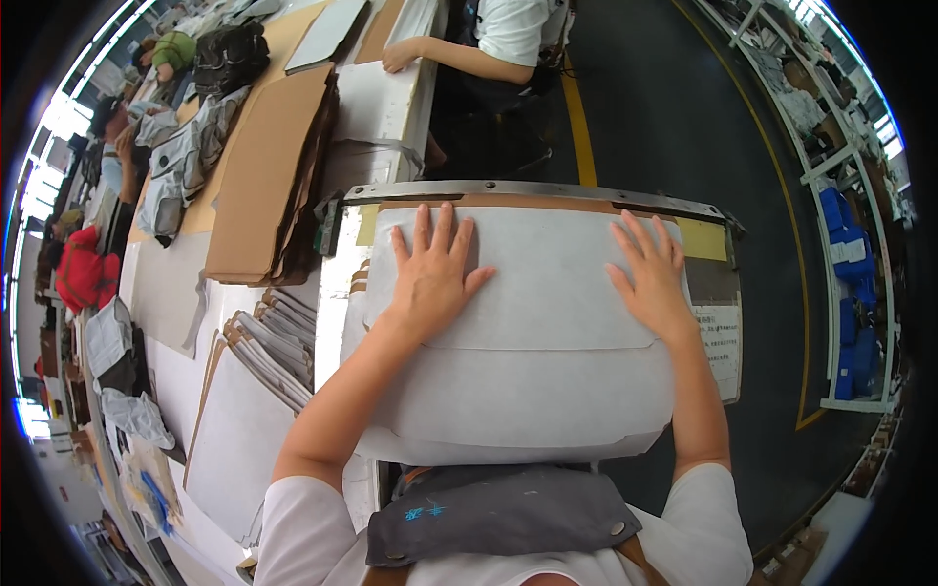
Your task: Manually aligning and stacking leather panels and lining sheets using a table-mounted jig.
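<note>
A large white paperboard sheet [552, 283] with a crease across it and a rounded near edge lies in front of me. My left hand [430, 278] rests flat on its far left part, fingers spread and pointing away. Near the far right corner my right hand [647, 276] also lies flat on the sheet, with its fingers apart. Neither hand holds anything. Just beyond the fingertips, a thin brown edge [586, 205] shows along the sheet's far side. Behind it runs a metal bar [547, 190] with screws, along the far edge of the work stand.
Brown cardboard sheets [264, 176] are stacked on the table to my left. Nearer are folded white pieces [269, 347] and a large white sheet [234, 439]. Another person's arm [469, 59] reaches over the far table. Shelving with blue bins [848, 249] stands right, across the dark floor.
</note>
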A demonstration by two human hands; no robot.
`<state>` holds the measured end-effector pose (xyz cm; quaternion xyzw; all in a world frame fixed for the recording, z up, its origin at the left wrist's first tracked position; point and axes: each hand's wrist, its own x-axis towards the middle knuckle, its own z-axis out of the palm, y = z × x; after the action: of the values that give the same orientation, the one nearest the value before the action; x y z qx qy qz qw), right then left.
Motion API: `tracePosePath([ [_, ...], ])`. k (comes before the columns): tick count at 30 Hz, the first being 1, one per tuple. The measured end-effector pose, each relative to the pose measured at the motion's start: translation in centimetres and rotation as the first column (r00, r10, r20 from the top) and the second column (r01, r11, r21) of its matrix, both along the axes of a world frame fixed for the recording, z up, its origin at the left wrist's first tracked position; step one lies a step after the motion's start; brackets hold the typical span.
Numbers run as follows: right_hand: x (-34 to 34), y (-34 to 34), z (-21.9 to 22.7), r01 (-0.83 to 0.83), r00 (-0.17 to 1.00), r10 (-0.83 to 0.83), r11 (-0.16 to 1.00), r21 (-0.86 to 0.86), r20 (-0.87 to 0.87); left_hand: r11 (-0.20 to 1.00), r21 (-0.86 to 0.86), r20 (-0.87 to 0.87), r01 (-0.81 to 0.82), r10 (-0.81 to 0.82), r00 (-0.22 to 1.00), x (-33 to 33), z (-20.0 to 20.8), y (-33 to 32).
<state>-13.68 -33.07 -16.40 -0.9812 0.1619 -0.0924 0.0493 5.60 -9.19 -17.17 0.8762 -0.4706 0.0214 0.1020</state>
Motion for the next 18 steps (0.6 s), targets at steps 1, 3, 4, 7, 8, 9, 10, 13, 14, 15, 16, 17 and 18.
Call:
tracePosePath([
  [1, 0.05, 0.04, -0.01, -0.009, 1.000, 0.009, 1.000, -0.011, 0.004, 1.000, 0.006, -0.005, -0.007, 0.007, 1.000, 0.02, 0.02, -0.01],
  [3, 0.11, 0.02, -0.30, 0.003, 1.000, -0.003, 1.000, -0.029, 0.001, 1.000, 0.008, 0.002, 0.011, -0.011, 1.000, 0.12, -0.23, 0.07],
  [4, 0.15, 0.01, -0.42, -0.011, 1.000, 0.011, 1.000, -0.028, 0.015, 1.000, 0.017, 0.009, -0.001, 0.001, 1.000, 0.13, -0.12, 0.12],
  [7, 0.21, 0.03, -0.72, -0.016, 0.999, 0.017, 0.999, -0.034, 0.031, 1.000, 0.013, -0.003, 0.015, -0.015, 1.000, 0.15, 0.07, 0.30],
  [8, 0.31, 0.10, -0.78, -0.039, 0.998, 0.041, 0.999, -0.027, 0.045, 1.000, 0.024, -0.004, 0.000, 0.000, 1.000, 0.19, 0.09, 0.47],
  [9, 0.28, 0.14, -0.74, -0.021, 0.999, 0.023, 0.999, -0.035, 0.039, 0.999, 0.036, -0.004, -0.016, 0.016, 1.000, 0.22, 0.03, 0.53],
  [10, 0.23, 0.15, -0.70, -0.022, 0.999, 0.023, 0.999, -0.026, 0.044, 0.999, 0.040, 0.005, -0.011, 0.010, 1.000, 0.22, -0.10, 0.43],
  [13, 0.07, 0.13, -0.74, -0.021, 0.999, 0.022, 1.000, -0.013, 0.050, 0.999, 0.043, 0.005, -0.008, 0.008, 1.000, 0.10, 0.02, 0.31],
  [14, 0.06, 0.10, -0.75, -0.027, 0.998, 0.027, 1.000, -0.008, 0.053, 0.999, 0.043, 0.006, -0.007, 0.007, 1.000, 0.06, 0.14, 0.30],
  [15, 0.02, 0.10, -0.74, -0.025, 0.998, 0.026, 1.000, -0.008, 0.053, 0.999, 0.043, 0.005, -0.006, 0.006, 1.000, 0.06, 0.12, 0.26],
  [16, 0.01, 0.12, -0.73, -0.019, 0.999, 0.019, 1.000, -0.007, 0.043, 0.999, 0.043, 0.008, -0.003, 0.003, 1.000, 0.08, 0.05, 0.25],
  [17, 0.20, 0.17, -0.71, -0.018, 0.999, 0.018, 1.000, -0.005, 0.034, 0.999, 0.044, 0.012, -0.006, 0.006, 1.000, 0.15, 0.04, 0.38],
  [18, 0.30, 0.25, -0.67, -0.025, 0.999, 0.025, 1.000, -0.003, 0.037, 0.999, 0.047, 0.014, -0.013, 0.012, 1.000, 0.24, -0.10, 0.46],
])
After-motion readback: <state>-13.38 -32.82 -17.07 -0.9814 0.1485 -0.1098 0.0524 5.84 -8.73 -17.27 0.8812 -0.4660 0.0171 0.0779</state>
